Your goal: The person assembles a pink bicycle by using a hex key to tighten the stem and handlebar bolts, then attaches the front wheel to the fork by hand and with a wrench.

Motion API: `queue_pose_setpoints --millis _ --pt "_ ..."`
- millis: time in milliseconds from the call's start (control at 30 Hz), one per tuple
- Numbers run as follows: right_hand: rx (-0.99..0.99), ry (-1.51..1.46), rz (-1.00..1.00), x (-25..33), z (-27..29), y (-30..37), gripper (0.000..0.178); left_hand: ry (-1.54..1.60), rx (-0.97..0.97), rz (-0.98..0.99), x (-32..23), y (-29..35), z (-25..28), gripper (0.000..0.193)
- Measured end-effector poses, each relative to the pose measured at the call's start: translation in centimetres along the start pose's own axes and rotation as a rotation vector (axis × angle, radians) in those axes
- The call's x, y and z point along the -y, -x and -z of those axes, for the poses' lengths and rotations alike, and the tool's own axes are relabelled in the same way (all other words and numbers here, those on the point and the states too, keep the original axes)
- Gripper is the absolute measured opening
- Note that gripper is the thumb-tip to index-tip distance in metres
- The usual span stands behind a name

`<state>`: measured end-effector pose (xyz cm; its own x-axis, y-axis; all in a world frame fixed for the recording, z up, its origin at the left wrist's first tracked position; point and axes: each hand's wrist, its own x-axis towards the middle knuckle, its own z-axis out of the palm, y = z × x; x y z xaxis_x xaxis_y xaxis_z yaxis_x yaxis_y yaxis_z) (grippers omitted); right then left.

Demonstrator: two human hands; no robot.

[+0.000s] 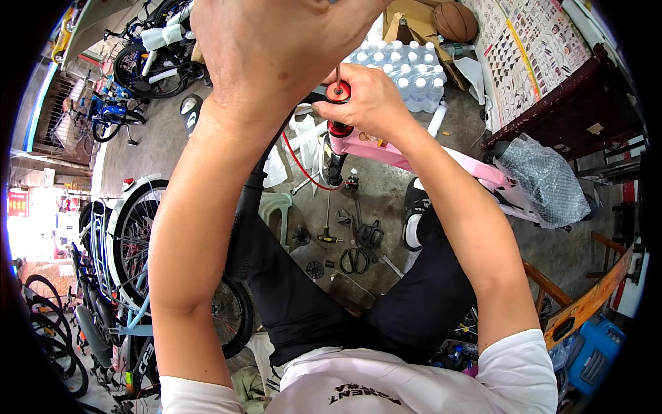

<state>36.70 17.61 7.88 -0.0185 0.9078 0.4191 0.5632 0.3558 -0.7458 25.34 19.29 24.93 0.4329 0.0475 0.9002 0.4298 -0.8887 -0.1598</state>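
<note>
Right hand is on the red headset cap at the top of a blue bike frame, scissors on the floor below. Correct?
Not quite: the frame is pink, not blue. The head view shows the right hand on the red headset cap at the top of the pink bike frame, with the scissors on the floor below.

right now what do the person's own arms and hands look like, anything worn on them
Both arms are bare from the short white sleeves of a T-shirt down to the fingers. The left hand and the right hand wear no gloves, and no watch, ring or band shows on either wrist. The left hand looks large and bulged only because it is close to the fisheye lens.
</note>
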Motion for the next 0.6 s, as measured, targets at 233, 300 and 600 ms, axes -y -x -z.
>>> queue_pose_setpoints --millis 233,300,600 --pt "0.032 0.06 -0.042 0.4 0.4 0.0 0.043 0.095 0.122 0.104 -0.1 0.4 0.6 0.036" --pt "0.028 0.048 -0.034 0.0 0.1 -0.1 0.043 0.314 0.069 0.139 0.9 1.3 -0.3 0.035" --pt "0.027 0.052 -0.024 -0.1 0.3 -0.3 0.044 0.834 0.078 0.652 -1.4 1.6 1.7 0.046"
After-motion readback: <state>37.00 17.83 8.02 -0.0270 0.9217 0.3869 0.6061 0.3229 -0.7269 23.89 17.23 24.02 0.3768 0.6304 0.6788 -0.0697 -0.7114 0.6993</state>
